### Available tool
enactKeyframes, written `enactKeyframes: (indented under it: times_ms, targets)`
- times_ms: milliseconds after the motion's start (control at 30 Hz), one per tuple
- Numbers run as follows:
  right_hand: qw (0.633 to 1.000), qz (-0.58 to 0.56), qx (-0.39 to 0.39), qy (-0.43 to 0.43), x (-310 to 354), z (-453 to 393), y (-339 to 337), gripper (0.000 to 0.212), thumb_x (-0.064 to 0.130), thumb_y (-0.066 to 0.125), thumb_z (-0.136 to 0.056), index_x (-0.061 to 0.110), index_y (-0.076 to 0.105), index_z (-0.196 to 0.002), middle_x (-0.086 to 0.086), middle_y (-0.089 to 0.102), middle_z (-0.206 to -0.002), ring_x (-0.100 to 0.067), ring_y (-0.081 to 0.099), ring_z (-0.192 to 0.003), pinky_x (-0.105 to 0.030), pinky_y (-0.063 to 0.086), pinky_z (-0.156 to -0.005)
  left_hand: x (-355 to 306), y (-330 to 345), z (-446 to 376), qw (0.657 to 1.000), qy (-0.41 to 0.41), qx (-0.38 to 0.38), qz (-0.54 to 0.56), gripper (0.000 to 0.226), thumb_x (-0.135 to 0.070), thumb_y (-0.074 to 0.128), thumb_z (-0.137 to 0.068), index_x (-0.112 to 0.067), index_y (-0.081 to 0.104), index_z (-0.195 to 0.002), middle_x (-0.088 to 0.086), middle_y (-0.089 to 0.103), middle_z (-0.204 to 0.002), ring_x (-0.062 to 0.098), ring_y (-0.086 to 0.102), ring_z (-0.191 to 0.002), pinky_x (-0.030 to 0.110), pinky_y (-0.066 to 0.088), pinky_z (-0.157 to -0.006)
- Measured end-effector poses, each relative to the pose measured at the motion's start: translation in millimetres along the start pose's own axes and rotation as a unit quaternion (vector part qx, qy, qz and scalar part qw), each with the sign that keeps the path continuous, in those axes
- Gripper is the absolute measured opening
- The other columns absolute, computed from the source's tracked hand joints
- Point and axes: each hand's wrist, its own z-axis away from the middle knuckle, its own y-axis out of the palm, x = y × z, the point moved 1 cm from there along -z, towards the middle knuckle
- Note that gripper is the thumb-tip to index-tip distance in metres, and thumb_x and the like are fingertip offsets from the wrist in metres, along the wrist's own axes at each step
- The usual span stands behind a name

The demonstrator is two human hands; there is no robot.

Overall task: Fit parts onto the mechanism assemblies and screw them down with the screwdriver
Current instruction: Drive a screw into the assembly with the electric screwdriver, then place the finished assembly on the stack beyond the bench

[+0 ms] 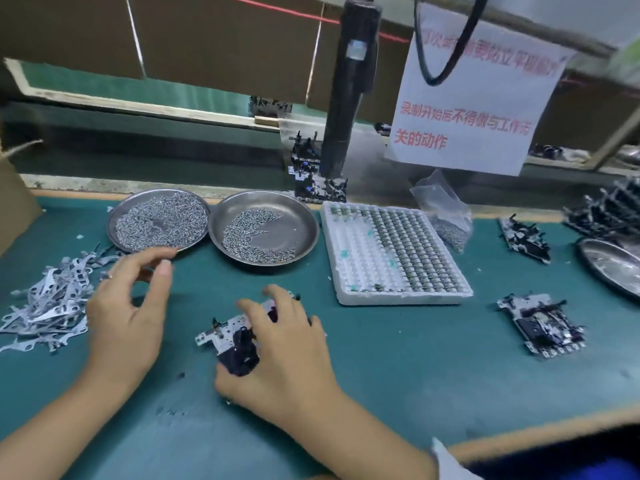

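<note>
Near the front edge of the worktop [398, 386], the right hand [287, 355] grips a mechanism assembly [228, 336], fingers curled over its top and thumb at its near side, the unit resting on the green mat. Just beside it, the left hand [128, 317] hovers with fingers loosely spread and seemingly holding nothing, between the assembly and the heap of stamped metal parts [52, 299] by the left edge. This looks like the fitting step: the next move likely calls for picking one flat part and seating it squarely. Farther back sit two dishes of screws [166, 221], a white foam tray [391, 251], and, hanging above the rear edge, the screwdriver [346, 98], untouched.
</note>
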Motion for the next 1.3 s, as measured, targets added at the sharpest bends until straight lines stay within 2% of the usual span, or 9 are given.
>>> enactKeyframes:
  times_ms: [133,400,633,767,867,1034,1134,1234,1300]
  targets:
    - [0.994,-0.006,-0.112,-0.001,-52.5,47.8,-49.3,0.060,0.050,0.067,-0.057,0.030,0.062,-0.113,0.001,0.054,-0.126,-0.019,0.059,-0.106,-0.040,0.050,-0.084,8.8,2.7,-0.7,1.000,0.023,0.004,0.003,0.022,-0.045,0.045,-0.091,-0.037,0.061,-0.105,-0.007,0.063,-0.094,-0.005,0.054,-0.090,0.012,0.038,-0.086]
    - [0.948,0.102,-0.199,0.226,-217.6,81.7,-147.2,0.040,0.021,0.086,-0.060,0.017,0.073,-0.098,-0.007,0.060,-0.116,-0.031,0.057,-0.103,-0.044,0.047,-0.087,30.3,10.3,-0.8,0.999,0.037,0.019,-0.019,0.025,-0.058,0.041,-0.093,-0.046,0.057,-0.110,-0.017,0.059,-0.102,0.011,0.060,-0.095,0.035,0.047,-0.084]
    - [0.951,0.132,-0.083,0.266,-295.2,66.5,-170.8,0.058,0.022,0.077,-0.076,0.019,0.055,-0.130,-0.011,0.050,-0.130,-0.029,0.042,-0.124,-0.057,0.018,-0.109,22.5,15.3,-9.1,0.996,0.050,0.057,-0.046,0.024,-0.056,0.041,-0.094,-0.047,0.057,-0.110,-0.018,0.060,-0.101,0.010,0.058,-0.100,0.034,0.045,-0.091]
    - [0.945,0.173,-0.220,0.172,-258.3,52.1,-145.9,0.035,0.012,0.074,-0.077,0.004,0.067,-0.111,-0.020,0.059,-0.113,-0.039,0.056,-0.106,-0.055,0.034,-0.097,-4.7,20.8,-19.4,0.995,0.066,0.068,-0.037,0.016,-0.051,0.043,-0.094,-0.052,0.056,-0.105,-0.024,0.060,-0.101,-0.003,0.055,-0.097,0.020,0.043,-0.089]
    - [0.965,-0.012,-0.256,0.061,-189.0,36.2,-103.1,0.012,0.012,0.068,-0.083,0.008,0.069,-0.094,-0.001,0.065,-0.090,-0.018,0.062,-0.083,-0.035,0.050,-0.077,-39.5,37.8,-43.0,0.992,0.080,0.081,-0.047,0.015,-0.042,0.048,-0.089,-0.048,0.058,-0.099,-0.019,0.061,-0.096,-0.014,0.051,-0.088,0.007,0.038,-0.082]
    - [0.957,-0.212,-0.197,0.023,-108.7,-13.8,-51.5,0.054,0.046,0.065,-0.077,0.017,0.055,-0.120,0.013,0.060,-0.098,-0.004,0.050,-0.075,-0.018,0.045,-0.073,-46.8,92.1,-101.9,0.972,0.073,0.157,-0.160,0.012,-0.006,0.057,-0.089,-0.004,0.059,-0.100,0.012,0.060,-0.099,0.016,0.055,-0.091,0.033,0.042,-0.080]
    - [0.959,-0.230,-0.163,-0.009,-81.9,-44.2,-37.7,0.069,0.056,0.058,-0.075,0.023,0.047,-0.134,0.014,0.062,-0.108,0.006,0.042,-0.079,-0.011,0.039,-0.078,7.1,119.9,-151.6,0.912,-0.090,0.313,-0.250,0.042,-0.025,0.052,-0.098,-0.016,0.042,-0.138,0.007,0.047,-0.140,0.027,0.047,-0.126,0.040,0.041,-0.103]
    - [0.948,-0.292,-0.121,-0.026,-70.7,-57.4,-17.9,0.049,0.042,0.060,-0.085,0.026,0.054,-0.130,0.013,0.066,-0.106,0.001,0.049,-0.079,-0.023,0.046,-0.082,49.0,137.5,-178.8,0.822,-0.091,0.414,-0.381,0.043,-0.037,0.050,-0.098,-0.027,0.041,-0.139,-0.004,0.042,-0.145,0.020,0.041,-0.133,0.038,0.037,-0.108]
    - [0.945,-0.302,-0.110,-0.058,-70.6,-57.7,-5.9,0.033,0.031,0.058,-0.089,0.023,0.062,-0.121,0.007,0.067,-0.100,-0.008,0.054,-0.081,-0.031,0.049,-0.080,33.5,163.5,-180.2,0.800,-0.060,0.445,-0.398,0.041,-0.035,0.053,-0.097,-0.024,0.047,-0.135,0.002,0.044,-0.143,0.023,0.044,-0.129,0.036,0.038,-0.105]
